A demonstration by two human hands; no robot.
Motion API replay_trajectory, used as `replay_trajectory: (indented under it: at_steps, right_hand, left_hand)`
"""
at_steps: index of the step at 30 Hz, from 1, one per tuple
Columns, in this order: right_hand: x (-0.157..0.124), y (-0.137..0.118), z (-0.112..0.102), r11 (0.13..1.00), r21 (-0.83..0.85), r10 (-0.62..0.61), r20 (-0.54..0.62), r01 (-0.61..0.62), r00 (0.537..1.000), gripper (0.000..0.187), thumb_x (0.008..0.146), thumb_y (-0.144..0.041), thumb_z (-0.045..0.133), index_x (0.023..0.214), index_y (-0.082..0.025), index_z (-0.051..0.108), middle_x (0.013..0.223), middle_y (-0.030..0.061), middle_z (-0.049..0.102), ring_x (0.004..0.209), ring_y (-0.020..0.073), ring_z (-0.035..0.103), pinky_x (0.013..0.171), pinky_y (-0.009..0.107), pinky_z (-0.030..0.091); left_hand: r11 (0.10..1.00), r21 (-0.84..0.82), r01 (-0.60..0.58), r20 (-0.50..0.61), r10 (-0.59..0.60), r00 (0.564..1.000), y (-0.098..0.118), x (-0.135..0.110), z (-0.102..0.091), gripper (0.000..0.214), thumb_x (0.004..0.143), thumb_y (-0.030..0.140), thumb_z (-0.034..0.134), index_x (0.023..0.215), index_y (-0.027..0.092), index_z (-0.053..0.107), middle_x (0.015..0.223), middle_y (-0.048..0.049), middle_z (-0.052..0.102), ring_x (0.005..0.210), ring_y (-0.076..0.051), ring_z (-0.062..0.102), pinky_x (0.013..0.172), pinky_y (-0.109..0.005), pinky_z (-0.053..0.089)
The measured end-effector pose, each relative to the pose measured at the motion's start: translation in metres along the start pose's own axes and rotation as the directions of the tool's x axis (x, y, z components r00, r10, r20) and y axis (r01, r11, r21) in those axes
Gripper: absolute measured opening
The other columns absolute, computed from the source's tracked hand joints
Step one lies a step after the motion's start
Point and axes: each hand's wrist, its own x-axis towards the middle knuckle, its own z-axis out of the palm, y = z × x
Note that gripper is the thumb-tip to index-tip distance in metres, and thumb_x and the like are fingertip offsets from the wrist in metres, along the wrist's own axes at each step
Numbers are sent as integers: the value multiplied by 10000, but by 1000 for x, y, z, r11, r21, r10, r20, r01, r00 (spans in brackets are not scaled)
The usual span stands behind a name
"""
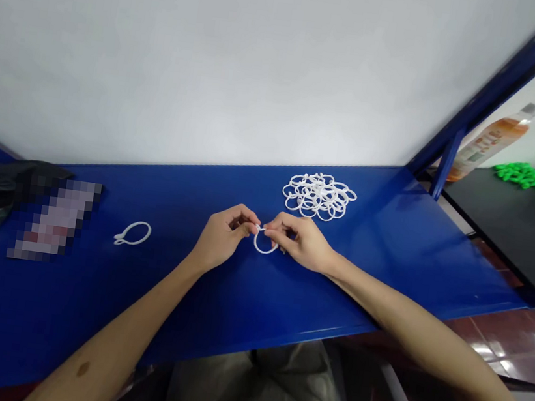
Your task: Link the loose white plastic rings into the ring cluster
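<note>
Hands pinch ring (265,245); ring pile (318,196) behind, loose ring (133,233) left.

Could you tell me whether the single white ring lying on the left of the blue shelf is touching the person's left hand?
Apart. The head view shows bare blue shelf between the single ring and the left hand.

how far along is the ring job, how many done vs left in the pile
Done: one closed white ring lies alone on the blue shelf, to the left of the hands. In hand: the left hand and right hand pinch the two ends of another ring at its top. Left: a pile of white rings behind the hands, too tangled to count. It looks barely started.
</note>
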Motion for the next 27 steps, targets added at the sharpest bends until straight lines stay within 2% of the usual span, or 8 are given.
replay_trajectory:
  at_steps: [5, 8, 11, 13, 15, 17, 21, 27]
  right_hand:
    - [-5, -6, 0, 995, -62, -69, 71, 74, 995, 153, 993, -313, 579, 924, -193, 644, 642, -39, 636, 548, 99, 588, 560, 226, 446]
    - [-2, -8, -8, 975, -179, -124, 62, 133, 990, 158, 1005, -308, 555, 1008, -205, 676, 808, 8, 722, 687, 128, 664, 652, 254, 503]
    - [11, 0, -37, 913, -391, -186, -147, 116, 971, 187, 998, -274, 543, 1020, -202, 715, 1007, 66, 741, 923, 188, 688, 831, 329, 525]
    - [22, 14, -65, 866, -497, -155, -365, -51, 918, 205, 977, -262, 555, 1006, -189, 744, 1008, 89, 736, 901, 207, 679, 851, 365, 517]
    - [33, 32, -94, 811, -532, -58, -488, -244, 871, 176, 919, -237, 610, 947, -176, 773, 970, 99, 735, 813, 208, 668, 824, 381, 518]
    - [41, 50, -117, 771, -537, 62, -471, -342, 880, 161, 869, -210, 638, 909, -171, 789, 924, 91, 750, 805, 213, 669, 808, 377, 514]
    - [49, 73, -132, 757, -505, 195, -432, -415, 880, 182, 825, -203, 645, 924, -150, 788, 863, 76, 765, 796, 206, 683, 768, 346, 509]
    - [48, 67, -126, 770, -530, 102, -448, -356, 888, 200, 871, -261, 608, 927, -155, 768, 925, 99, 770, 836, 224, 683, 817, 388, 503]
  left_hand:
    - [998, 59, -20, 57, 17, 998, 2, -2, 0, 274, 828, 478, 692, 782, 208, 677, 667, 11, 649, 579, -127, 542, 558, -252, 404]
    - [955, 276, -113, 60, 100, 993, 9, 0, -6, 306, 863, 527, 661, 858, 223, 690, 785, -15, 695, 677, -164, 598, 648, -293, 473]
    - [739, 656, -151, -83, 269, 959, 11, 3, -21, 360, 875, 562, 647, 978, 220, 690, 994, -102, 700, 947, -282, 614, 847, -434, 496]
    - [570, 822, -17, -218, 341, 914, 4, 4, -35, 456, 877, 607, 612, 1051, 190, 676, 1122, -195, 652, 1100, -388, 550, 909, -567, 459]
    - [478, 868, 133, -312, 318, 895, -8, 5, -47, 574, 876, 668, 554, 1112, 155, 654, 1226, -271, 586, 1161, -466, 493, 897, -689, 423]
    - [429, 872, 235, -348, 207, 914, -20, 5, -56, 647, 871, 711, 509, 1123, 132, 646, 1253, -311, 554, 1170, -509, 473, 851, -773, 398]
    - [399, 876, 273, -300, 7, 954, -29, 6, -53, 672, 884, 710, 467, 1129, 112, 648, 1257, -331, 545, 1128, -515, 504, 752, -741, 465]
    - [362, 920, 150, -224, 173, 959, -19, 2, -44, 594, 928, 661, 420, 1079, 144, 670, 1067, -251, 628, 1045, -439, 545, 796, -682, 480]
